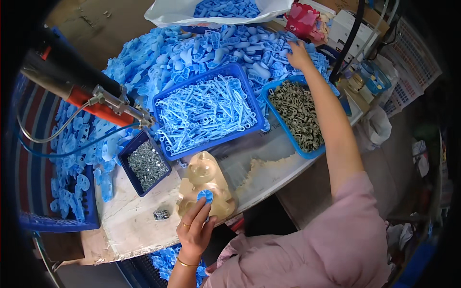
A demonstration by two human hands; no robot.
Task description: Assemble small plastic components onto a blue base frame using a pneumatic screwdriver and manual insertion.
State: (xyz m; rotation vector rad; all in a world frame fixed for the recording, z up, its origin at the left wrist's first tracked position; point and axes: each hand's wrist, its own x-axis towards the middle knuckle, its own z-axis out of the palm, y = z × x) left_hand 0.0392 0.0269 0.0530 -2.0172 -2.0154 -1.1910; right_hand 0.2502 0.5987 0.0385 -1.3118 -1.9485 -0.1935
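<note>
At the far left a blue crate rim (57, 223) edges the desk (129, 221), whose pale top is worn and stained, with a ragged torn patch toward its front edge. Above it a powered screwdriver (81, 93), black and orange with a metal nose, hangs tilted over the work, a thin hose looping from it. Loose blue plastic parts (77, 144) lie heaped across the left and back of the desk. Just right of that heap stands a small dark blue tray (126, 156) of silvery screws, and a little cluster of screws (161, 214) lies bare on the desk near its front.

The left hand (194, 230) comes up from the lower edge; its grip is pinched on a small round blue piece (205, 196), held against a translucent amber mould block (206, 185) that sits on the desk in front of the person. Behind it a large blue basket (161, 103) holds pale blue stick-shaped parts, and to its right a second blue basket (288, 139) holds dull olive-grey pieces.

The right hand (298, 55) reaches far across to the back heap, fingers curled down into the blue parts; whether it grasps one I cannot tell. A white sack (168, 14) of more blue parts stands behind. At the right are a black hose (350, 38), boxes and clutter; the bare floor (96, 24) shows beyond the desk.
</note>
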